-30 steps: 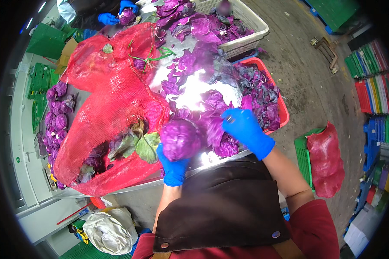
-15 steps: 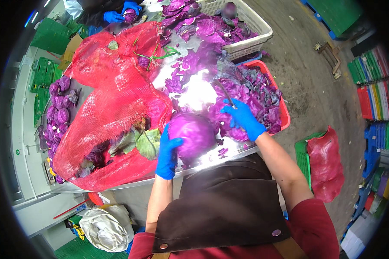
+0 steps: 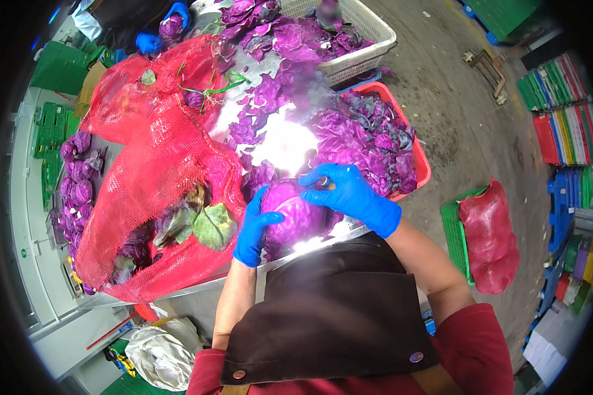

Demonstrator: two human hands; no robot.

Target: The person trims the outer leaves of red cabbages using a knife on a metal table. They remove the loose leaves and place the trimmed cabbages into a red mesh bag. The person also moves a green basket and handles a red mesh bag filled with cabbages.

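A purple cabbage (image 3: 296,214) sits on the metal table near its front edge, right in front of me. My left hand (image 3: 257,227), in a blue glove, is wrapped round the cabbage's left side. At its upper right, my gloved right hand (image 3: 349,194) is closed round a knife, with thumb and forefinger reaching to the cabbage. Only a small bit of the knife (image 3: 325,183) shows between the fingers; its blade is hidden. To the left lies a red mesh sack (image 3: 165,158) with its mouth open, holding cabbages and loose green leaves (image 3: 214,226).
Beyond the cabbage, torn purple leaves (image 3: 270,92) are strewn over the table. A red crate (image 3: 423,168) full of leaves stands at the right, a white crate (image 3: 375,43) behind it. More cabbages (image 3: 79,178) line the far left. A co-worker's blue-gloved hand (image 3: 149,43) is across the table.
My right hand has moved left from over the red crate's leaves to the top of the cabbage, taking the knife along. My left hand stays on the cabbage. The whole view has shifted slightly.
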